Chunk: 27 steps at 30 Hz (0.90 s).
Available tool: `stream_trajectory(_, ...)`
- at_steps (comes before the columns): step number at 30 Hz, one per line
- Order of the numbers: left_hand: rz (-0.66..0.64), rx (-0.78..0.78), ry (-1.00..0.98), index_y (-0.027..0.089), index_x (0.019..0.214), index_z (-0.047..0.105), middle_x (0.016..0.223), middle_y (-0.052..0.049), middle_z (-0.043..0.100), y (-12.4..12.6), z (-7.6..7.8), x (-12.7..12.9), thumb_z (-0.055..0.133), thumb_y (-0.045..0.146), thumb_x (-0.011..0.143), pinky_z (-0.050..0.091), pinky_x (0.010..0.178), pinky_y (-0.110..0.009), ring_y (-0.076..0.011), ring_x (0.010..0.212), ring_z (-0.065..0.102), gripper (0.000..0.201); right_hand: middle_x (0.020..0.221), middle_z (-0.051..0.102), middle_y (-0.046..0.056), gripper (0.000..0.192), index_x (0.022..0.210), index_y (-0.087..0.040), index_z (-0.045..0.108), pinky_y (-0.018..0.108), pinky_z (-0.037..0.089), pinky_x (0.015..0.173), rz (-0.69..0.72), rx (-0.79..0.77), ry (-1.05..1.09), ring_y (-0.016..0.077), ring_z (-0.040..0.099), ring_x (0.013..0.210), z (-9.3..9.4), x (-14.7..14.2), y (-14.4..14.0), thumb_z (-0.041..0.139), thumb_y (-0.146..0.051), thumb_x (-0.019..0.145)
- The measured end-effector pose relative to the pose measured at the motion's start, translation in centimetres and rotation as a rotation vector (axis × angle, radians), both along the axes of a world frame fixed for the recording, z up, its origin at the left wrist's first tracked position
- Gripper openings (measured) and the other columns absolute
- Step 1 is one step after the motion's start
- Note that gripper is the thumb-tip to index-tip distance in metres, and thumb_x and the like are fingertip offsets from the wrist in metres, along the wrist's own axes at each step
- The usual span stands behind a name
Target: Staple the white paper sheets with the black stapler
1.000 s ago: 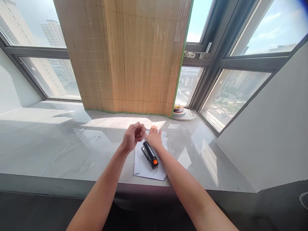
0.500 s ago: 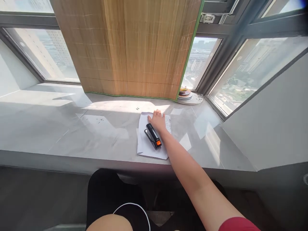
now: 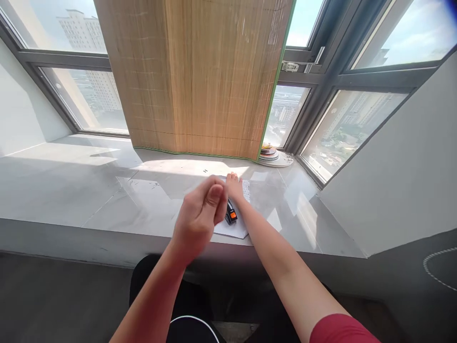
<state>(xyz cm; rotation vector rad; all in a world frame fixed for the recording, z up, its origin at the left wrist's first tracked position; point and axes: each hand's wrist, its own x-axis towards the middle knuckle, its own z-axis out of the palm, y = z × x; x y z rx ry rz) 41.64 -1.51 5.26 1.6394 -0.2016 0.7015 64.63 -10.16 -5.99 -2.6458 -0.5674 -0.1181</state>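
My left hand [image 3: 200, 216] is raised in front of the counter, closed into a fist with the thumb over the curled fingers; nothing shows in it. It covers part of a black stapler [image 3: 231, 214] with an orange patch at its near end. The stapler lies on white folded paper [image 3: 232, 231] near the counter's front edge. My right hand [image 3: 234, 186] rests flat on the far part of the paper, fingers stretched forward, just beyond and right of the stapler. A printed or written patch of paper [image 3: 246, 190] shows beside it.
Loose staples [image 3: 154, 184] lie on the grey counter [image 3: 107, 200] to the left, with a few staples [image 3: 205, 171] behind the paper. A bamboo blind [image 3: 200, 85] hangs at the back. Stacked plates [image 3: 269, 155] stand in the right corner. A white cable [image 3: 194, 318] crosses my lap.
My left hand has come up into view as a fist and now hides part of the stapler and paper. My right hand stays on the paper. The view has tilted upward slightly.
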Motion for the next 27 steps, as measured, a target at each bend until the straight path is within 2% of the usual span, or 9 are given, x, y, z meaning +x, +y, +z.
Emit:
stream_trajectory(2,0.100,0.104,0.031,0.024,0.099,0.063,0.087,-0.003,0.061,2.6,-1.5,3.7,0.055,0.025,0.100,0.053,0.069,-0.031,-0.0173,0.077,0.063,0.008,0.164,0.036,0.020,0.058,0.151,-0.008,0.045,0.052,0.018,0.126,-0.023,0.112,0.024,0.0312,0.026,0.155,0.1,0.3,-0.3,0.041,-0.040,0.102)
stream_trajectory(6,0.309,0.375,0.248,0.022,0.089,0.065,0.105,-0.007,0.062,7.0,-6.3,9.8,0.050,0.002,0.079,0.054,0.086,-0.037,-0.0220,0.101,0.063,0.027,0.146,0.059,0.013,0.049,0.141,-0.016,0.054,0.035,0.043,0.110,-0.087,0.460,0.128,0.0249,0.056,0.132,1.0,0.7,-1.3,0.042,-0.034,0.097)
stream_trajectory(8,0.252,0.487,0.273,0.021,0.093,0.066,0.112,-0.008,0.064,7.7,-8.3,11.1,0.046,-0.001,0.075,0.053,0.095,-0.039,-0.0237,0.112,0.061,0.035,0.139,0.064,0.011,0.046,0.135,-0.018,0.058,0.033,0.048,0.102,-0.094,0.593,0.123,0.0239,0.061,0.124,2.0,0.6,-1.9,0.040,-0.030,0.094)
stream_trajectory(10,0.170,0.580,0.251,0.021,0.098,0.067,0.115,-0.008,0.065,7.6,-9.6,11.4,0.044,0.001,0.078,0.051,0.100,-0.041,-0.0238,0.115,0.060,0.037,0.134,0.066,0.012,0.045,0.129,-0.016,0.061,0.034,0.048,0.100,-0.063,0.647,0.039,0.0239,0.061,0.121,3.3,0.0,-2.7,0.037,-0.027,0.092)
stream_trajectory(14,0.061,0.712,0.248,0.021,0.101,0.069,0.113,-0.007,0.068,7.1,-10.4,11.2,0.045,0.010,0.088,0.048,0.104,-0.043,-0.0245,0.111,0.060,0.030,0.110,0.072,0.010,0.038,0.113,-0.018,0.066,0.035,0.050,0.089,0.002,0.552,-0.038,0.0234,0.065,0.098,5.3,-3.5,-4.8,0.035,-0.032,0.096)
stream_trajectory(17,0.062,0.748,0.284,0.021,0.101,0.071,0.112,-0.007,0.069,7.2,-10.4,11.2,0.049,0.016,0.090,0.048,0.105,-0.043,-0.0257,0.111,0.060,0.026,0.107,0.068,0.008,0.036,0.107,-0.023,0.066,0.035,0.051,0.083,0.101,0.353,0.028,0.0250,0.065,0.097,4.8,-8.0,-6.6,0.057,-0.054,0.092)
stream_trajectory(20,0.055,0.766,0.300,0.021,0.098,0.073,0.112,-0.007,0.070,7.3,-10.4,11.2,0.052,0.018,0.089,0.047,0.106,-0.044,-0.0262,0.111,0.061,0.023,0.103,0.067,0.008,0.040,0.105,-0.022,0.065,0.035,0.050,0.079,0.211,0.164,0.038,0.0272,0.064,0.094,3.6,-11.5,-8.1,0.075,-0.051,0.080)
stream_trajectory(24,0.059,0.765,0.296,0.021,0.097,0.074,0.111,-0.007,0.070,7.1,-10.3,11.1,0.051,0.019,0.090,0.048,0.104,-0.043,-0.0260,0.110,0.061,0.024,0.092,0.071,0.007,0.014,0.096,-0.022,0.070,0.036,0.048,0.079,0.304,0.125,-0.020,0.0260,0.064,0.088,3.4,-12.0,-9.3,0.068,-0.028,0.084)
stream_trajectory(27,0.063,0.770,0.301,0.021,0.097,0.074,0.112,-0.008,0.069,7.0,-10.3,11.0,0.051,0.020,0.090,0.049,0.103,-0.043,-0.0259,0.109,0.061,0.024,0.100,0.074,0.006,0.025,0.105,-0.023,0.073,0.037,0.049,0.086,0.338,0.240,-0.036,0.0257,0.064,0.095,3.8,-10.3,-10.1,0.069,-0.023,0.080)
